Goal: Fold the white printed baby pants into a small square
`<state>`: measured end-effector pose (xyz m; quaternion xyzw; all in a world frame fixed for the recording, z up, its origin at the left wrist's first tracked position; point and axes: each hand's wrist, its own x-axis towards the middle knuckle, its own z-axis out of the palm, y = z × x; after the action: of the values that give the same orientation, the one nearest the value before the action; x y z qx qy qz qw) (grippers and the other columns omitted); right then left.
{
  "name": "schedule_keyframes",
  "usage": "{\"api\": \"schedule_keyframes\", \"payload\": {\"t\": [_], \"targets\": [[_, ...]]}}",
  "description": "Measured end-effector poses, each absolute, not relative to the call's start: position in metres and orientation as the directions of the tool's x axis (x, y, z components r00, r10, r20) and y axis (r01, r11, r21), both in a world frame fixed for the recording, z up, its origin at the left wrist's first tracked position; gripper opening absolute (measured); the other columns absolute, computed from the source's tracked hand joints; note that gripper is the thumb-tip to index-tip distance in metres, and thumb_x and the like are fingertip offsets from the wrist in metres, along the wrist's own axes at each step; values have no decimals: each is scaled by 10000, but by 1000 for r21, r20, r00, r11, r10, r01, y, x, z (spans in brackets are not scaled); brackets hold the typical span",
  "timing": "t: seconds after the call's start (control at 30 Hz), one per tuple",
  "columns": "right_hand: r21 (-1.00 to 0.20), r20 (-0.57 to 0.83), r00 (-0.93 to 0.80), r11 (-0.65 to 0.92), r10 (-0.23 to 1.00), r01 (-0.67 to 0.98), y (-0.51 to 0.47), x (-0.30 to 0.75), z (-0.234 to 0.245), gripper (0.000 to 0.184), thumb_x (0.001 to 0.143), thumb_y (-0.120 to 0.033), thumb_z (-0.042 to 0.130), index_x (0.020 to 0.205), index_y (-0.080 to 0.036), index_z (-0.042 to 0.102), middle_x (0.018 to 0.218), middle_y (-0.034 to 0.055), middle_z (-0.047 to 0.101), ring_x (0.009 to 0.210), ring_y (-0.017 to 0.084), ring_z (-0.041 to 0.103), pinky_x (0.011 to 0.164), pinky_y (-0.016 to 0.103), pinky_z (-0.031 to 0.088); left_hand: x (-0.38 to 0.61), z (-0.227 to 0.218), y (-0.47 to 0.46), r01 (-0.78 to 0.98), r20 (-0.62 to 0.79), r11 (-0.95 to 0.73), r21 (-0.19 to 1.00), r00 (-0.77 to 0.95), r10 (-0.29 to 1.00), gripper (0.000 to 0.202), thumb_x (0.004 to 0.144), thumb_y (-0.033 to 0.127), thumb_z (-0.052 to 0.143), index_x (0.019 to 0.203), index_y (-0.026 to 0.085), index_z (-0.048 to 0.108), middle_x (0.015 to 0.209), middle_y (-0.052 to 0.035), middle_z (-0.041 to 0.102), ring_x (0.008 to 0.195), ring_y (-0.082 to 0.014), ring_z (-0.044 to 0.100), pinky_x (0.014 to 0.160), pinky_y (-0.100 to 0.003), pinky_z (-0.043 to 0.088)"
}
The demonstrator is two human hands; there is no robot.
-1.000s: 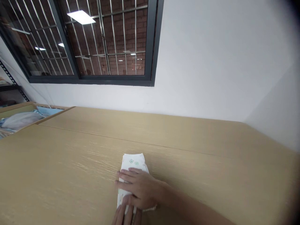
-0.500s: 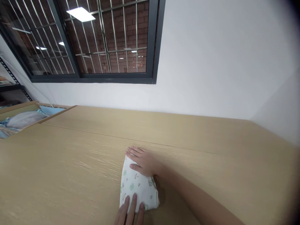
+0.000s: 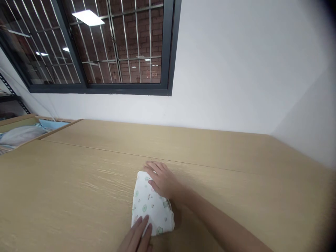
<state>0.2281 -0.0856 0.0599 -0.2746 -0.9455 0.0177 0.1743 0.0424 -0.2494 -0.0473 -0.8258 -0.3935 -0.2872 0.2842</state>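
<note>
fingers of the right hand (image 3: 154,168) lie loosely spread and nearly flat, pressing down on the far end of a folded white baby cloth (image 3: 148,206), with the fingertips reaching just past its edge onto the table. they pinch nothing. fingertips of the left hand (image 3: 144,224) rest on the near end of the same cloth, open and slightly apart, with no visible grip; the rest of that hand (image 3: 135,239) runs out of view at the bottom edge of the frame. the right forearm (image 3: 223,224) stretches in from the lower right, bare.

between the two hands, the cloth lies flat in a tapered, wedge-like fold, printed with small green and pink motifs. it sits on a light oak-veneer table (image 3: 78,196), near the bottom of the view and just short of a thin seam (image 3: 183,164) running across the tabletop.

far to the left, at the table's end, a wood-rimmed tray (image 3: 18,123) holds a pale grey bundle (image 3: 21,135) and blue fabric (image 3: 54,124). beyond the table rises a white wall (image 3: 236,70), with a dark-framed window (image 3: 168,52) set in it, steel bars (image 3: 126,42) across the glass and red brickwork (image 3: 147,28) behind them.
</note>
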Motion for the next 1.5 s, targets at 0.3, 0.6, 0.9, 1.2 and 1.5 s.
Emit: {"api": "schedule_keyframes", "payload": {"t": [0.3,0.6,0.9,1.2,1.5], "targets": [[-453,50,-881,797,470,400,-157,287,70,630,813,-512,722,1346,-199,600,1373,132,612,1263,321,558,1107,452,377,18,18,-241,773,583,-634,19,507,635,212,996,182,422,1045,216,626,1066,-52,764,951,-189,750,817,-298,633],[-613,-47,-732,558,680,559,-151,276,88,319,1025,-408,403,1151,-235,639,1024,82,713,895,256,639,770,376,479,5,94,-183,713,-47,-246,656,365,930,366,1048,492,289,975,239,544,890,4,664,821,-175,617,778,-298,459],[-738,-46,-556,347,830,579,-103,263,90,338,991,-511,463,1056,-210,605,1028,64,696,890,249,630,711,338,464,-8,97,-127,686,-159,-182,704,403,901,369,923,510,507,1043,171,591,939,-25,632,858,-191,559,737,-281,432],[-656,198,-447,457,873,602,-78,245,57,198,1000,-326,438,965,-209,593,1017,65,665,946,229,613,828,356,468,2,74,-120,752,38,-237,616,272,962,223,919,267,458,1112,211,554,1063,-36,686,943,-185,631,775,-271,451],[-501,349,-393,524,851,689,-74,237,40,185,991,-240,435,1033,-183,606,1087,116,640,1015,255,590,907,414,471,37,46,-131,958,217,-146,246,92,972,413,943,92,335,1296,104,551,1336,-221,597,1262,-348,555,1031,-515,428]]}}
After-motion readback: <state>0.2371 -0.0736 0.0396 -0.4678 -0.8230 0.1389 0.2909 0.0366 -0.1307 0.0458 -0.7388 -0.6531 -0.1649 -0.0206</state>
